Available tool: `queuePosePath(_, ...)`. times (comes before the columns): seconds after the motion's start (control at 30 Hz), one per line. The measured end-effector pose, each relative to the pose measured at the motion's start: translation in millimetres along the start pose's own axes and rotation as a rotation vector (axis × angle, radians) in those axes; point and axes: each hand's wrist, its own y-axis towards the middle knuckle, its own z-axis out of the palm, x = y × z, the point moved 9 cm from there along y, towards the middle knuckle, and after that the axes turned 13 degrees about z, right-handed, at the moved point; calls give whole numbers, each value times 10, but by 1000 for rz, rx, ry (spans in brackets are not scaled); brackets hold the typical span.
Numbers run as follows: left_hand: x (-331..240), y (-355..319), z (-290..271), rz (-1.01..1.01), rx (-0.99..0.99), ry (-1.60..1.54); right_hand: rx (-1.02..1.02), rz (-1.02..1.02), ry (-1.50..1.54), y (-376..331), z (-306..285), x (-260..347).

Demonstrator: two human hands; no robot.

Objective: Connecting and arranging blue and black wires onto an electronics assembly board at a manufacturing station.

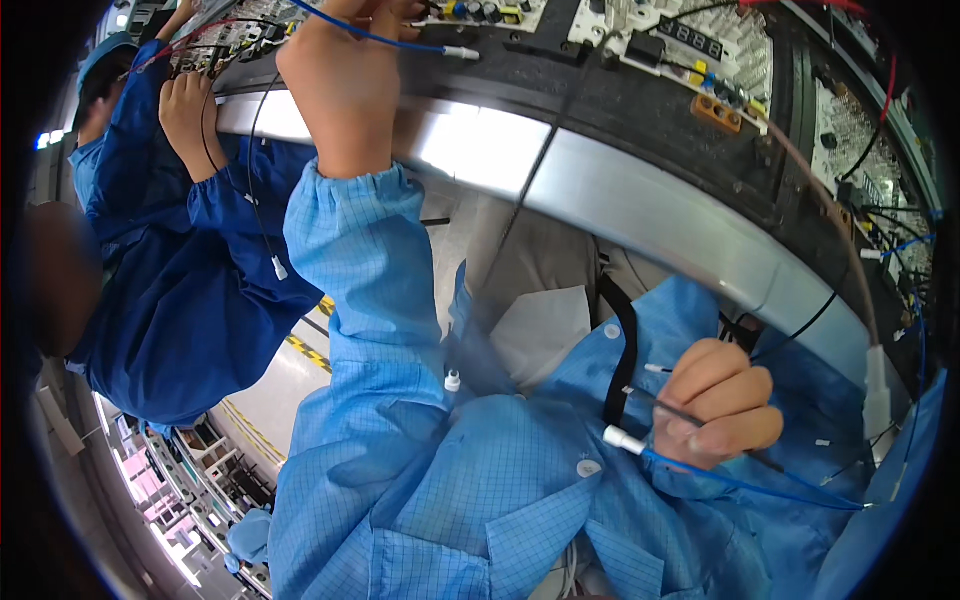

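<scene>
closest in, the right hand (720, 400) is clenched at the chest around a thin blue wire (740, 485), its white plug (622, 438) poking out beside the fingers. it looks light, limp and slippery, best pinched at the stiff plug. up at the circuit boards (690, 45), the left hand (345, 75) grips another blue wire (385, 38)

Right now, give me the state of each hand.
Left hand: raised to the circuit boards, grip closed on a blue wire.
Right hand: fist closed on a blue wire with white plug.
</scene>
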Motion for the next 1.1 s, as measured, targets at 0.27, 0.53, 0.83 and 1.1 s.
queuePosePath(0.27,11,8,119,9,-6,-48,151,-9,-84,2,135,16)
queuePosePath(0.53,136,57,110,2,11,-119,213,-5,-8,39,499,39)
queuePosePath(0.83,181,67,109,10,29,-108,218,66,38,113,617,-143)
queuePosePath(1.1,291,62,114,-90,-6,-82,329,34,-82,328,462,-243)
